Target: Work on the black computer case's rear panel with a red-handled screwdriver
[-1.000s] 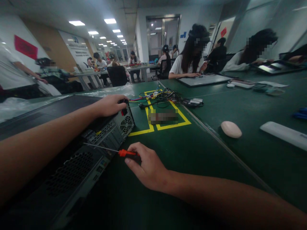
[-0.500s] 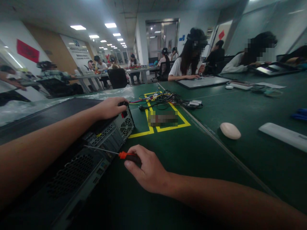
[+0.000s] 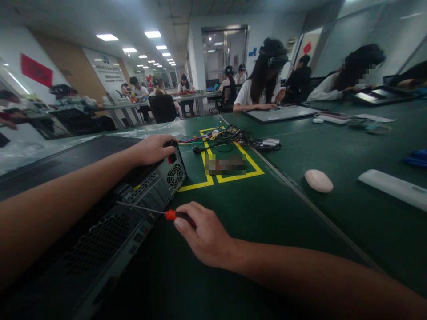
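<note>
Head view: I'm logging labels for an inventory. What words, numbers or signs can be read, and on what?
None is legible.
White wall board with blue logo: print too blurred.
Red rectangular wall sign: blurred.
Red diamond sign: too small.
Patch inside yellow tape square on green table: blurred out.
Black computer case rear: no label seen.
Orange-handled screwdriver in right hand: no marking seen.

The left hand [image 3: 151,150] and the right hand [image 3: 207,235] are bare. Both forearms show uncovered from the wrist to the edge of the view.
</note>
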Demonstrator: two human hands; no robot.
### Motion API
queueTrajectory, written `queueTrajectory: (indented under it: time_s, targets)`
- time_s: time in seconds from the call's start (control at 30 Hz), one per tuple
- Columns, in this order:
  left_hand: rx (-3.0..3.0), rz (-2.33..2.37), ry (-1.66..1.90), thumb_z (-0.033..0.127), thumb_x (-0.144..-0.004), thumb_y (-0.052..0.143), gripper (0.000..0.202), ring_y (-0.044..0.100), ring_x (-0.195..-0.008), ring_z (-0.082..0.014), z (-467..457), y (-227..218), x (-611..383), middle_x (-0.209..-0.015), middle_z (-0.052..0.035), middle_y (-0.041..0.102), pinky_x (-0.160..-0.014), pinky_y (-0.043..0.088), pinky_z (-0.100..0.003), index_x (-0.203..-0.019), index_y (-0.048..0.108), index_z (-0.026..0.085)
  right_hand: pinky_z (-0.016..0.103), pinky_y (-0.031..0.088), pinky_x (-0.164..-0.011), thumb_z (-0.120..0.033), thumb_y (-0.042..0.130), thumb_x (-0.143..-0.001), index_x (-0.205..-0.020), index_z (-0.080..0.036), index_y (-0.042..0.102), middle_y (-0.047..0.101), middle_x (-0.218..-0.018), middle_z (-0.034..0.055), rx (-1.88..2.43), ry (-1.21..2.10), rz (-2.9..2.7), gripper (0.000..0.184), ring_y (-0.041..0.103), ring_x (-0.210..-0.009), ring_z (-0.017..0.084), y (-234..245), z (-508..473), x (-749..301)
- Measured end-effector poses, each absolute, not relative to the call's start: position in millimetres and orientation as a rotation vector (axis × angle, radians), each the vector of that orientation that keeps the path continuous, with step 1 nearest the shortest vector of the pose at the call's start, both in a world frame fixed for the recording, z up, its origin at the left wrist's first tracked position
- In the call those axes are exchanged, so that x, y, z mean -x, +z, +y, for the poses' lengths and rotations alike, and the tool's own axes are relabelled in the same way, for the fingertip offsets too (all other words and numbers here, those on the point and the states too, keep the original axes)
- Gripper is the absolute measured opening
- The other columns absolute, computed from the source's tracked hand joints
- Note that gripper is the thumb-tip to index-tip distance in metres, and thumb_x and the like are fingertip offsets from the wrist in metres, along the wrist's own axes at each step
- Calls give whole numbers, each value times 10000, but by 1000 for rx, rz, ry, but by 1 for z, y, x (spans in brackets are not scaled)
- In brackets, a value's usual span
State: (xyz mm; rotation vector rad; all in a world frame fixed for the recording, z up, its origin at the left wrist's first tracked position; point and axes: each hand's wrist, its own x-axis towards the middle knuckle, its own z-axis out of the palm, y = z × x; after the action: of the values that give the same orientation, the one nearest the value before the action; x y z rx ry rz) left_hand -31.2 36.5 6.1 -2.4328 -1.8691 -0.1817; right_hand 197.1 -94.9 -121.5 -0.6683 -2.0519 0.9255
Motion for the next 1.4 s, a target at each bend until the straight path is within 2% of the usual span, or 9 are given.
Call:
queueTrajectory:
  time_s: [0.1, 0.2, 0.33, 0.5, 1.07, 1.4]
  targets:
    - [2423, -1870, -186, 507, -859, 389, 647, 643, -1236, -272, 37, 5, 32, -1347, -74, 705, -1095, 464, -352, -1361, 662, 202, 357, 518, -838, -386, 563, -1025, -1202, -227, 567, 701, -1079, 52, 677, 968, -2056, 238, 672, -964, 215, -121, -97, -198]
    - [2424, -1882, -203, 513, -858, 399, 654, 652, -1211, -296, 38, 4, 33, -1332, -92, 711, -1081, 475, -383, -1363, 663, 192, 381, 529, -860, -383, 650, -955, -1199, -237, 532, 698, -1105, 54, 708, 976, -2066, 307, 675, -973, 233, -121, -97, -198]
    - [2430, -1884, -224, 503, -861, 416, 639, 649, -1209, -336, 40, 3, 35, -1333, -119, 706, -1073, 482, -441, -1354, 673, 187, 382, 519, -837, -293, 619, -945, -1141, -234, 541, 689, -1071, 56, 700, 943, -2076, 219, 665, -936, 228, -124, -96, -196]
    - [2432, -1895, -247, 497, -858, 450, 604, 639, -1227, -356, 42, 2, 37, -1317, -100, 717, -1083, 482, -468, -1356, 683, 246, 363, 500, -813, -273, 602, -954, -1099, -237, 551, 671, -1035, 37, 674, 946, -2063, 158, 641, -903, 210, -123, -95, -196]
    - [2402, -1912, -181, 489, -857, 433, 642, 643, -1222, -342, 40, 5, 34, -1339, -121, 705, -1079, 483, -442, -1382, 664, 199, 361, 499, -844, -329, 602, -977, -1139, -228, 571, 683, -1060, 45, 690, 946, -2064, 194, 643, -928, 211, -123, -96, -196]
    - [2418, -1906, -205, 474, -859, 447, 616, 648, -1203, -336, 42, 5, 36, -1330, -104, 713, -1080, 478, -444, -1373, 670, 219, 360, 484, -821, -341, 583, -988, -1137, -200, 593, 676, -1057, 55, 665, 930, -2062, 205, 631, -917, 209, -122, -96, -197]
